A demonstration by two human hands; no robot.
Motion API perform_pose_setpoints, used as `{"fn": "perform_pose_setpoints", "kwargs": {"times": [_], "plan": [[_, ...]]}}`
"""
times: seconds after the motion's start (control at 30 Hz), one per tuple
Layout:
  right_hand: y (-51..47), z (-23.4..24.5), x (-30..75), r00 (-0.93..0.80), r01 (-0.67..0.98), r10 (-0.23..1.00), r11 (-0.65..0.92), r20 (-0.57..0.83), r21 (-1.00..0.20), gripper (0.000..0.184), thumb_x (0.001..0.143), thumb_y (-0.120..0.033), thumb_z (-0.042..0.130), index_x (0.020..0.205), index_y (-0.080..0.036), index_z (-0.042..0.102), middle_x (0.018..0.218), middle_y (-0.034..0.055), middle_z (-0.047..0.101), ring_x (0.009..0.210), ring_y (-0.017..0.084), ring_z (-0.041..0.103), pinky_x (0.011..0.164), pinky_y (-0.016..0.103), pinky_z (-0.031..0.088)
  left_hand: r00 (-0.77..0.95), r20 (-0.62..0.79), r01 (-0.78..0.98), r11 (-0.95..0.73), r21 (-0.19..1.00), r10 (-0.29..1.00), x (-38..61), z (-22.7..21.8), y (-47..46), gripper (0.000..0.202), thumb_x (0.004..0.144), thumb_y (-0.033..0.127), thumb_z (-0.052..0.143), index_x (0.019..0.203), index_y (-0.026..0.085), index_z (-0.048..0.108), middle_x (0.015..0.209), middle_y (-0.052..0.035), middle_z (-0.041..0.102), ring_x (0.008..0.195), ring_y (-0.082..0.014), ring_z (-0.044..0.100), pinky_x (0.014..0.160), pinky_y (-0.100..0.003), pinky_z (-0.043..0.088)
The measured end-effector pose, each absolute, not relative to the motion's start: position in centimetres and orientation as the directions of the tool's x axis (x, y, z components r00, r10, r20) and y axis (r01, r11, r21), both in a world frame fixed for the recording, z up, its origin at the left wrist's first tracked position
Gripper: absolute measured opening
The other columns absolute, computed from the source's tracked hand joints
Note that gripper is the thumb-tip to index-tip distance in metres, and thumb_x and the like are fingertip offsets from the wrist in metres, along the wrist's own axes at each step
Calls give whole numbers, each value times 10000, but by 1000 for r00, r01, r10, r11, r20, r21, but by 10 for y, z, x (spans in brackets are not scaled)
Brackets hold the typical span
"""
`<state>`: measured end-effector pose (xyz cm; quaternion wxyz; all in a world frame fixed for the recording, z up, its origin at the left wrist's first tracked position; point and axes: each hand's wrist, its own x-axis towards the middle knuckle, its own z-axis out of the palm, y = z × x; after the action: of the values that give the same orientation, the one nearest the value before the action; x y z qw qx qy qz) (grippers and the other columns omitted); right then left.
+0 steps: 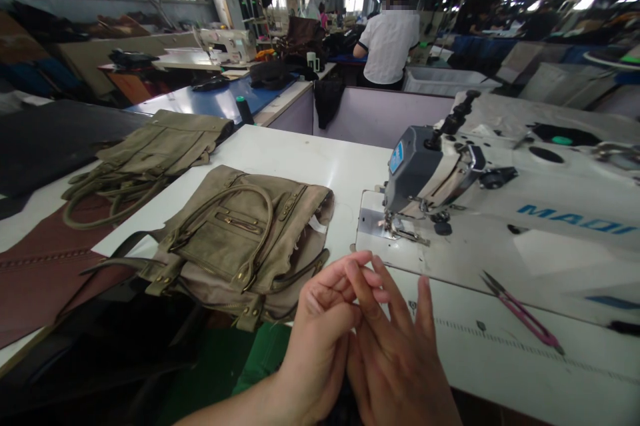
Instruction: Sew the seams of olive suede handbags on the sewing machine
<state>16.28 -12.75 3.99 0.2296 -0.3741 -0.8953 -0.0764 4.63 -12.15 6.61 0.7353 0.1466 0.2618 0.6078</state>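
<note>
My left hand (323, 323) is closed, its fingers curled in against the fingers of my right hand. Whether something small sits between them is hidden. My right hand (400, 346) has its fingers stretched and spread, the index finger crossing my left fingers; its thumb is out of sight. Just left of both hands, an olive-green handbag (220, 209) lies on the white sewing table (295, 146), with rounded handles, a zip pocket and a raw, frayed open edge. Pink-handled thread snips (527, 316) rest to the right of my hands.
A MAQI sewing machine (500, 206) stands at the right, its needle area beyond my hands. A second olive bag (160, 139) lies at the left by reddish-brown material (45, 266). Behind are a dark thread cone (244, 109), a grey bin (445, 81) and a person in white (387, 46).
</note>
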Motion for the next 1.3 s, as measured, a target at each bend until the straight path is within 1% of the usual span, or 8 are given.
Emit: {"fn": "perform_pose_setpoints", "kwargs": {"times": [0.5,0.57,0.67,0.8,0.97,1.1,1.2,1.3], "plan": [[-131,46,160,-498,655,692,695,522,-296,374,906,-100,421,1240,-154,580,1526,21,307,1362,314,333,1151,619,-44,208,-254,-768,319,555,944,46,64,-119,369,690,25,723,1014,199,715,919,-16,692,857,-115,668,844,-182,515],[-130,47,164,-490,634,705,692,513,-345,306,913,-114,427,1150,-153,616,1523,48,317,1359,318,342,1148,632,9,188,-184,-601,261,755,965,35,65,-116,401,761,92,713,1132,243,681,1035,-38,690,968,-153,658,916,-239,500],[-128,42,185,-581,612,672,732,459,-299,271,888,-104,426,1045,-173,635,1486,79,384,1362,319,344,1109,642,213,287,71,136,-114,984,955,-21,70,-100,603,803,255,741,1366,284,524,1371,-93,522,1295,-278,450,1122,-419,326],[-130,14,215,-718,545,562,821,411,-170,330,830,-101,462,1089,-212,635,1347,68,550,1253,259,502,1007,507,466,519,-105,768,-409,494,848,-139,67,-76,1043,664,445,846,1505,345,237,1560,-101,224,1400,-385,239,1134,-557,204],[-135,-19,181,-827,362,435,897,356,-254,321,853,-159,524,1147,-231,630,1347,49,558,1254,226,504,1028,409,471,441,-169,898,-432,89,882,-203,44,-72,657,852,303,640,1455,308,380,1431,-143,411,1308,-361,381,1067,-524,314],[-130,-11,133,-851,297,422,878,312,-377,404,849,-166,494,1236,-220,599,1398,63,507,1293,261,457,1077,506,393,139,-214,910,-39,414,967,-184,40,-72,260,843,177,541,1071,172,667,928,-115,630,1045,-314,558,977,-444,398],[-118,-6,122,-797,408,538,814,273,-413,516,832,-99,446,1336,-181,525,1471,100,407,1371,284,338,1096,582,326,-111,-246,764,241,598,963,-166,43,-52,137,858,230,544,766,152,609,653,-48,545,790,-264,596,813,-387,475],[-104,-10,128,-659,564,678,732,325,-384,552,856,-55,378,1403,-100,425,1519,164,294,1412,298,239,1086,601,340,-188,-272,561,331,759,944,-144,51,-12,163,865,284,573,768,156,550,581,-7,497,612,-205,573,638,-324,501]]}}
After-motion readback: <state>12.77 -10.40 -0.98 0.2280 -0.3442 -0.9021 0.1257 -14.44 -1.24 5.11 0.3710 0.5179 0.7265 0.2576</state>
